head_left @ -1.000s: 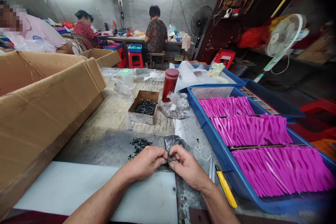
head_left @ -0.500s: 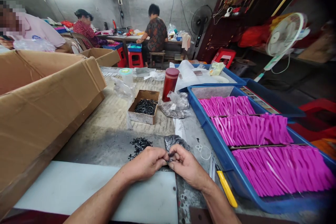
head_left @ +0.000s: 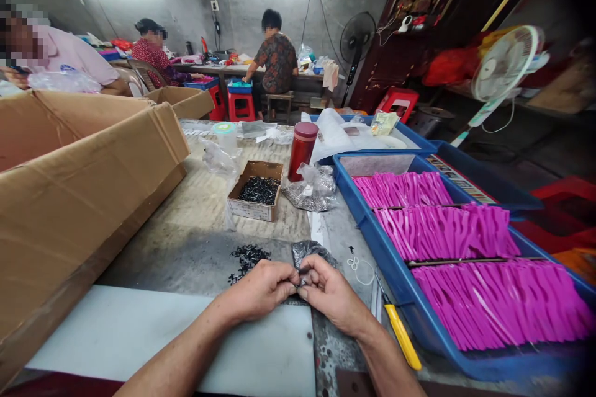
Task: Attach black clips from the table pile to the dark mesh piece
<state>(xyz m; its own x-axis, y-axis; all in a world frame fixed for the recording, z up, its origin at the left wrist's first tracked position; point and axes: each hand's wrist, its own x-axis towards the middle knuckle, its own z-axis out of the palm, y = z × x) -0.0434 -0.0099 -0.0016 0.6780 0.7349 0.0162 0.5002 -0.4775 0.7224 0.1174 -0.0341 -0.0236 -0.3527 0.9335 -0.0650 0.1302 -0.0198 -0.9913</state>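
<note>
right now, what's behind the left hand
Just beyond the left hand lie loose black pieces, and farther back a box. The hand covers the spot right behind it, so any pieces there cannot be seen.

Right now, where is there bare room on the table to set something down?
Bare tabletop shows between the large cardboard box and the small box, and bare pale sheet left of the left forearm. Crowded: right of the right hand, with white string, yellow screwdriver, blue tray.
</note>
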